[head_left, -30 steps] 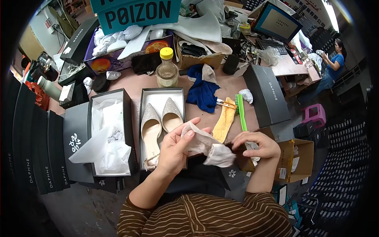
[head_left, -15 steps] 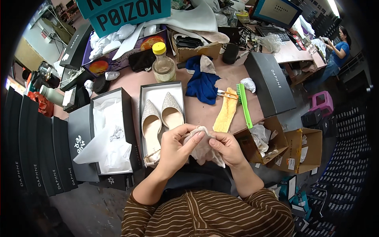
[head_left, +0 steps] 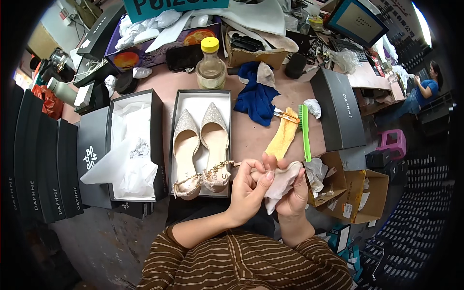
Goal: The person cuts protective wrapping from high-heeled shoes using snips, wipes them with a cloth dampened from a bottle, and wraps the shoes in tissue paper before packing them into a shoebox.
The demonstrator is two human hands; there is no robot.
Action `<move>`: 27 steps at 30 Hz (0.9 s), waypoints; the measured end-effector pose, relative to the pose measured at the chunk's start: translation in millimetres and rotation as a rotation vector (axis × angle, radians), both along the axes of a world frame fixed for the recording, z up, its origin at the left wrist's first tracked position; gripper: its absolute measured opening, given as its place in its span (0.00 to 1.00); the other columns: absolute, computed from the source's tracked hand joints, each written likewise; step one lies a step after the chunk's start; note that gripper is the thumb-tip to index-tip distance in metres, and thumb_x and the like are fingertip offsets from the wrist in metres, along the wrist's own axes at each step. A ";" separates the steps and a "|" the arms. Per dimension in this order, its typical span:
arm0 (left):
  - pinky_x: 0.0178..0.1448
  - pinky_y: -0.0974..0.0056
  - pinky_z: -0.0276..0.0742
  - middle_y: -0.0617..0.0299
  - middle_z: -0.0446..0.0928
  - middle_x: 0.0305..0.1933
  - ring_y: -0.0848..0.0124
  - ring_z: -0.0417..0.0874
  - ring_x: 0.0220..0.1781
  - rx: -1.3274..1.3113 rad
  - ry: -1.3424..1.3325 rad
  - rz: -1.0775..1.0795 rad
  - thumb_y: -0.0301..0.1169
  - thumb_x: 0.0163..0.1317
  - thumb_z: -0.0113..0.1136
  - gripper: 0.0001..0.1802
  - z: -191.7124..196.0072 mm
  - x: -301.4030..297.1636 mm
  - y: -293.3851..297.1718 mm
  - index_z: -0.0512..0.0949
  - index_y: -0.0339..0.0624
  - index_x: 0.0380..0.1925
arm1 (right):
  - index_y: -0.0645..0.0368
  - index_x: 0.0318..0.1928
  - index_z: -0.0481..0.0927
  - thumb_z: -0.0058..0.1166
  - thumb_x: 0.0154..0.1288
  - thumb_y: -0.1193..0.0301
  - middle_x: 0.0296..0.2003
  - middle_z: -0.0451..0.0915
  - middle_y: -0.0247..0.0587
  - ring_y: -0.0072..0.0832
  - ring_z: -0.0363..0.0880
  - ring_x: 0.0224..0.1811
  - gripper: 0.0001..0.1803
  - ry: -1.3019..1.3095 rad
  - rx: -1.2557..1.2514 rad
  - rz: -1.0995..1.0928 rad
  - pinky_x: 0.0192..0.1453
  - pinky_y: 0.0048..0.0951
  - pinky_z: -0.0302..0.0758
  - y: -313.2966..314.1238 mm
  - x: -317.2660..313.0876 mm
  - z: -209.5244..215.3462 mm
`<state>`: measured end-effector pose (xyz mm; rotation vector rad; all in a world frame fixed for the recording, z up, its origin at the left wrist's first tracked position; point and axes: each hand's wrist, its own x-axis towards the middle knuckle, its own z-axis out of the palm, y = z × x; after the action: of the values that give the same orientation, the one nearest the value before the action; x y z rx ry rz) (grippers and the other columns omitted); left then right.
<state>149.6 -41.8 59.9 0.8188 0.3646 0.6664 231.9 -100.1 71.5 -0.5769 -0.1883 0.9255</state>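
Observation:
Between my two hands is a crumpled off-white cloth [head_left: 282, 183], held over the front edge of the table. My left hand [head_left: 251, 188] pinches one side of it, thumb on top. The fingers of my right hand [head_left: 296, 193] are curled round its other side. Just left of my hands, a pair of glittery pointed shoes [head_left: 212, 135] with beaded ankle straps lies in an open shoebox [head_left: 179, 99]. One strap end sticks out over the box's right side. Beyond my hands are a yellow cloth [head_left: 284, 135] and a green brush [head_left: 306, 135].
An open box with white tissue paper [head_left: 137, 169] stands at the left, beside stacked dark shoeboxes [head_left: 43, 154]. Further back are a yellow-capped jar [head_left: 211, 67] and a blue cloth [head_left: 256, 99]. Cardboard cartons [head_left: 355, 193] stand at right. A person in blue [head_left: 425, 89] is at far right.
Both hands have shifted right with the cloth, turning it and bunching it differently. The shoes are now uncovered down to their heels and straps. The whole view has tilted slightly.

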 end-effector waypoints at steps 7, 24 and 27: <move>0.32 0.71 0.73 0.53 0.76 0.35 0.69 0.77 0.27 1.021 -0.125 0.201 0.15 0.51 0.59 0.20 -66.3 -54.8 -8.8 0.67 0.36 0.44 | 0.63 0.40 0.80 0.47 0.69 0.76 0.23 0.71 0.32 0.17 0.68 0.23 0.08 -1.065 -0.454 -0.325 0.27 0.18 0.66 66.4 55.4 17.8; 0.68 0.57 0.63 0.37 0.57 0.66 0.44 0.60 0.68 0.900 0.648 0.254 0.28 0.48 0.69 0.49 -67.9 -85.5 26.1 0.51 0.34 0.67 | 0.53 0.46 0.77 0.59 0.60 0.66 0.32 0.76 0.37 0.31 0.75 0.22 0.15 -2.009 -0.543 -0.796 0.22 0.28 0.73 281.1 92.4 -28.1; 0.67 0.58 0.64 0.39 0.59 0.65 0.47 0.63 0.67 0.777 0.649 0.196 0.28 0.47 0.70 0.48 -65.5 -75.1 37.0 0.52 0.33 0.66 | 0.56 0.47 0.75 0.61 0.60 0.63 0.26 0.76 0.35 0.29 0.75 0.21 0.18 -1.960 -0.479 -0.801 0.26 0.28 0.74 285.8 105.7 -29.6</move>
<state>74.5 -4.8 -5.6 1.7699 0.8010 0.7185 337.6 185.7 41.9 -1.6930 -1.3707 -0.6883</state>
